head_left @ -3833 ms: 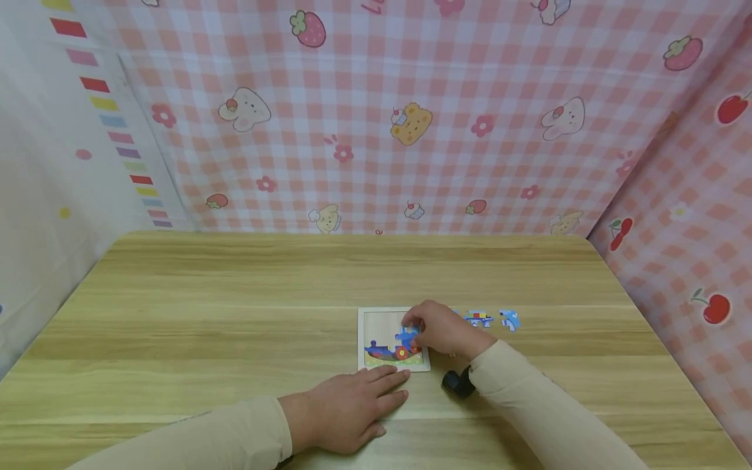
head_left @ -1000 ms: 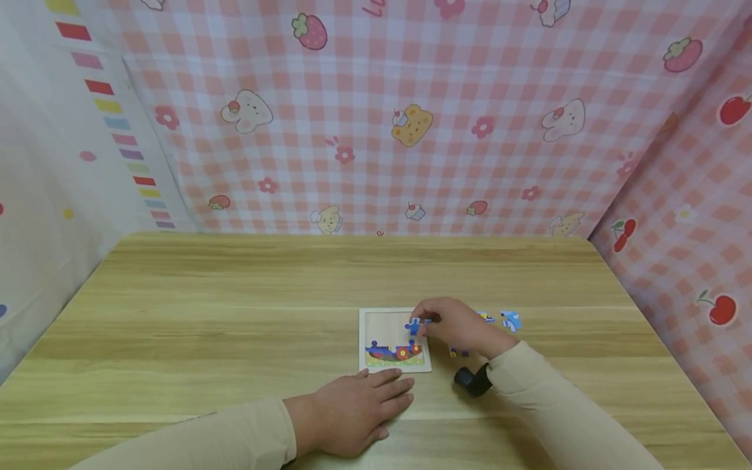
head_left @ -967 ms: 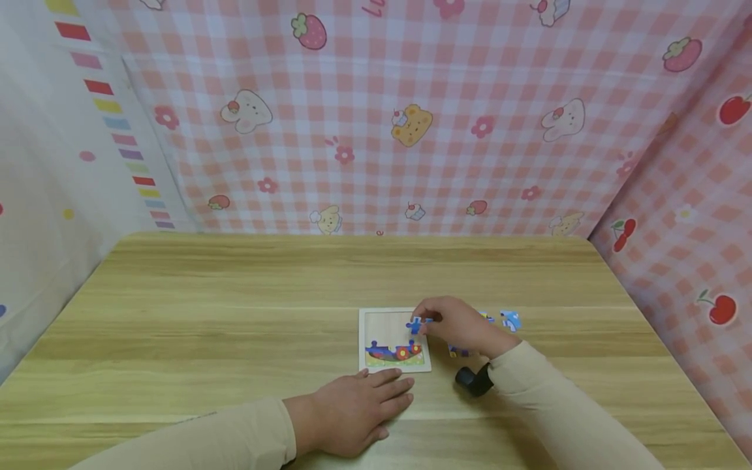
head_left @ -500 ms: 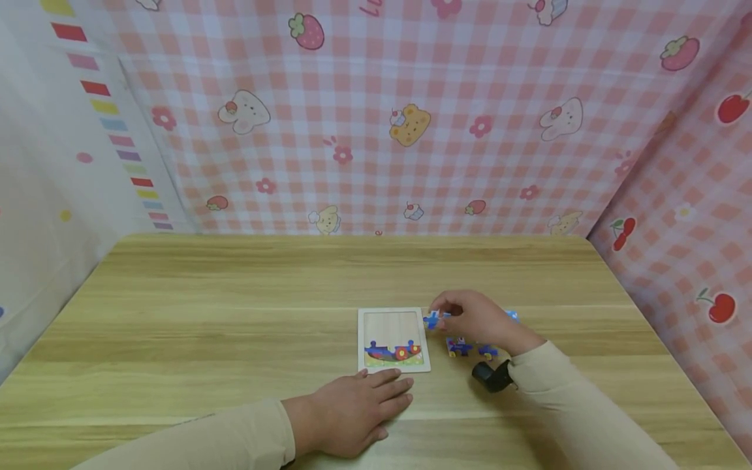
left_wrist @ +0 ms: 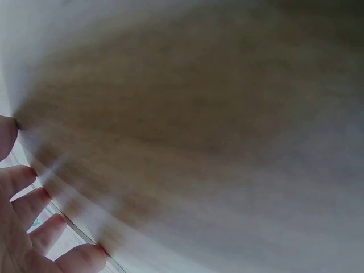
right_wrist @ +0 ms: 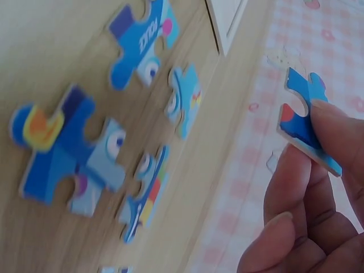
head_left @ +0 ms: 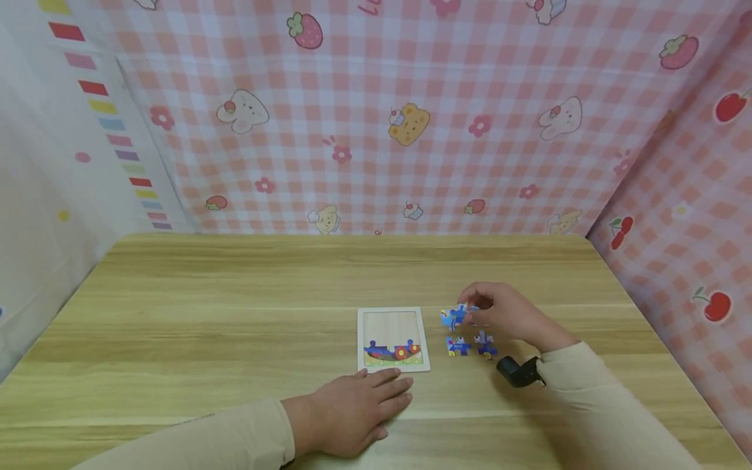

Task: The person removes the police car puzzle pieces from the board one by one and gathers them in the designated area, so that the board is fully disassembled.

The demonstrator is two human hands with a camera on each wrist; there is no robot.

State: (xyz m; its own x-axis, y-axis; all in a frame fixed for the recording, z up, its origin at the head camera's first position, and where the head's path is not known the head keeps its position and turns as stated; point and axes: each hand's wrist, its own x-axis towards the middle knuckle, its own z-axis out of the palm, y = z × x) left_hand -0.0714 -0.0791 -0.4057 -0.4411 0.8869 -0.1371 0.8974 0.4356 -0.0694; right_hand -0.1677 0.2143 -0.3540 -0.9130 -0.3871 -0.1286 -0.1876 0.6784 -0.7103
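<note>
My right hand [head_left: 511, 316] pinches a blue jigsaw piece [right_wrist: 301, 128] with a red corner between thumb and fingers, held up over the table. Below and around it lie loose pieces: a dark blue one with lettering [right_wrist: 142, 40], a blue one with an orange-yellow patch [right_wrist: 51, 156], and several others. To their left sits a square puzzle tray [head_left: 361, 333]; its bottom row of fitted pieces [head_left: 401, 354] shows red wheels, and its upper part is bare wood. My left hand [head_left: 352, 412] rests flat, fingers spread, at the tray's front edge.
Both the tray and the pieces are on a wood-grain table [head_left: 235, 313]. A pink checked cloth [head_left: 352, 98] hangs behind it, with another at the right. A black wrist camera [head_left: 517, 372] sticks out from my right sleeve.
A blue piece first held over the tray's right side has been lifted away rightward in my right hand, now above the loose pieces. My left hand stays almost where it was.
</note>
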